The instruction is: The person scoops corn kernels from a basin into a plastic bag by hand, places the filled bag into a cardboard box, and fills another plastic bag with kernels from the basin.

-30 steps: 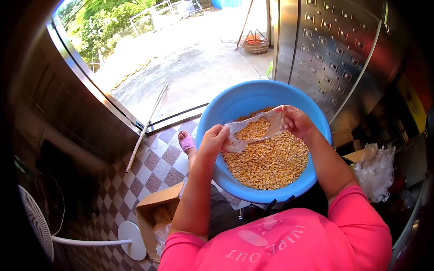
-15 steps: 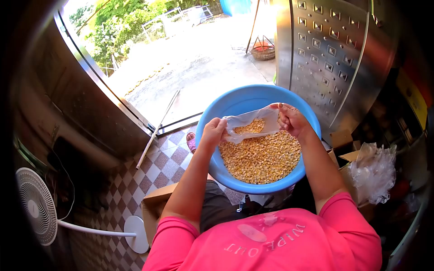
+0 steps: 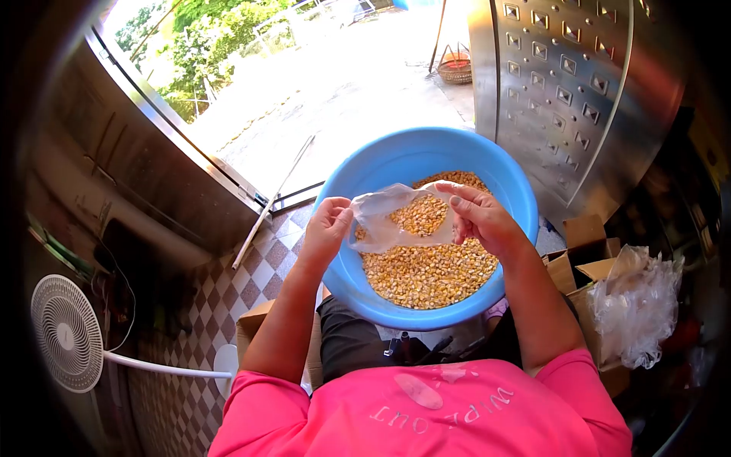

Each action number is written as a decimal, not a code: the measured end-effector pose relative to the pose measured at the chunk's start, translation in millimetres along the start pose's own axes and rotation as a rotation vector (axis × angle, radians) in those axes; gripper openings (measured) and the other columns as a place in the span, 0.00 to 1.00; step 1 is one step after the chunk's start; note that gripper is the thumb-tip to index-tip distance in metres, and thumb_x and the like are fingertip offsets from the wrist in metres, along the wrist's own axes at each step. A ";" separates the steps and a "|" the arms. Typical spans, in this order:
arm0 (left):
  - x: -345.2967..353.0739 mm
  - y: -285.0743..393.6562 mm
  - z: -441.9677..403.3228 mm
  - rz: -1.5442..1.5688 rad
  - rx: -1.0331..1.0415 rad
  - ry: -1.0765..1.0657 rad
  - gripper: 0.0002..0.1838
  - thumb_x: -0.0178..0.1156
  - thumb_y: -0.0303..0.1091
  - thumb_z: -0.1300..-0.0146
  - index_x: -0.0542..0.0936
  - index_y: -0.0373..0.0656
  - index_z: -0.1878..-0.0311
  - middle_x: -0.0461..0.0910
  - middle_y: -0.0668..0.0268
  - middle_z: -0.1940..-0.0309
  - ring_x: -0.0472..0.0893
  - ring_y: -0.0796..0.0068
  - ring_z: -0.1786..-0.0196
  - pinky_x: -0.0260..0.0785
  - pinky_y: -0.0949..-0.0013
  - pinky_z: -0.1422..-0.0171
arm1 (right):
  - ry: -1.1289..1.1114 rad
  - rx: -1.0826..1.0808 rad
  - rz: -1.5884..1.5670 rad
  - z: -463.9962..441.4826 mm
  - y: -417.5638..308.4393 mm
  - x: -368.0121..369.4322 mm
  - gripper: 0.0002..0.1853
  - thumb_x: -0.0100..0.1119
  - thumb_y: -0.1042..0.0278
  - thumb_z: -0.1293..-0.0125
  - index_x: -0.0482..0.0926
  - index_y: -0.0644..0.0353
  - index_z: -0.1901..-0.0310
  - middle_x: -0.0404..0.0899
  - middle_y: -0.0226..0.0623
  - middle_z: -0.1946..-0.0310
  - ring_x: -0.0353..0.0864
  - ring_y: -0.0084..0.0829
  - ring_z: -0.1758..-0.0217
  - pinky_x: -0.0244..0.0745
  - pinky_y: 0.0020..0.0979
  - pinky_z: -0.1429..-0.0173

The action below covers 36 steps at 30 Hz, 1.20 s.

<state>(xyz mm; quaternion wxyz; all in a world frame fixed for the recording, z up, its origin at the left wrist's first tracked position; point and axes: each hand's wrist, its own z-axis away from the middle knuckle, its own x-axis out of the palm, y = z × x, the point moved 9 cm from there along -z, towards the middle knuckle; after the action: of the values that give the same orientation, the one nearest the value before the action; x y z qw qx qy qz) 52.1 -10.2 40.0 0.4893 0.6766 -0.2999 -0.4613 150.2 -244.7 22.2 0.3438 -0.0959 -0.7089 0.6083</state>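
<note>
Checkered tile floor (image 3: 263, 263), one basin (image 3: 396, 150) of corn

Both forearms (image 3: 525, 293) reach up from the bottom of the frame, elbows bent. The left hand (image 3: 330, 225) and right hand (image 3: 478, 217) grip opposite sides of one translucent plastic bag (image 3: 371, 212), spread between them over the basin at centre. Loose corn kernels (image 3: 430, 274) fill the basin's bottom; more kernels show at the bag's mouth. One white fan (image 3: 67, 331) stands lower left; one wicker basket (image 3: 455, 74) sits upper right.

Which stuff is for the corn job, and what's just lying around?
For the job: left hand, right hand, translucent plastic bag, corn kernels, blue basin.

Seemingly just around: white fan, pale pole, wicker basket, cardboard boxes, crumpled clear plastic.
</note>
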 end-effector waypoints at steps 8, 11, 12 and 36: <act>57.6 105.4 64.0 -0.067 0.247 -0.264 0.08 0.51 0.28 0.33 0.77 0.34 0.62 0.76 0.66 0.77 0.75 0.82 0.76 0.67 0.78 0.71 | -0.025 -0.064 -0.019 7.5 -1.7 -1.6 0.23 0.48 0.60 0.31 0.64 0.60 0.37 0.72 0.24 0.82 0.74 0.16 0.79 0.68 0.18 0.73; 112.2 44.0 75.8 -0.344 -0.178 -0.707 0.08 0.52 0.33 0.34 0.77 0.38 0.61 0.77 0.68 0.74 0.77 0.82 0.72 0.71 0.75 0.67 | -0.006 -0.047 -0.003 11.3 0.0 -2.1 0.23 0.48 0.60 0.31 0.65 0.61 0.38 0.72 0.24 0.81 0.74 0.16 0.79 0.66 0.17 0.74; 120.9 13.9 76.4 -0.529 -0.186 -0.837 0.09 0.54 0.35 0.36 0.78 0.40 0.60 0.78 0.65 0.72 0.78 0.76 0.70 0.72 0.71 0.64 | -0.014 -0.046 0.019 13.0 -3.7 0.4 0.22 0.49 0.60 0.31 0.66 0.61 0.38 0.72 0.23 0.81 0.73 0.15 0.79 0.65 0.16 0.74; 124.4 -12.5 62.9 0.305 -0.633 -0.776 0.10 0.50 0.32 0.33 0.74 0.39 0.53 0.73 0.69 0.72 0.67 0.84 0.77 0.57 0.81 0.77 | -0.034 -0.104 0.015 1.2 1.7 -1.6 0.26 0.53 0.57 0.33 0.66 0.63 0.39 0.71 0.23 0.81 0.73 0.16 0.79 0.69 0.20 0.73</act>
<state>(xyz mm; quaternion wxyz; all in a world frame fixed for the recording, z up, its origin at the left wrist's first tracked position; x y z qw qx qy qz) 42.9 -136.8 -19.0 0.5843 0.2235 -0.4002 -0.6697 150.1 -246.1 19.9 0.3217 -0.1084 -0.7446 0.5748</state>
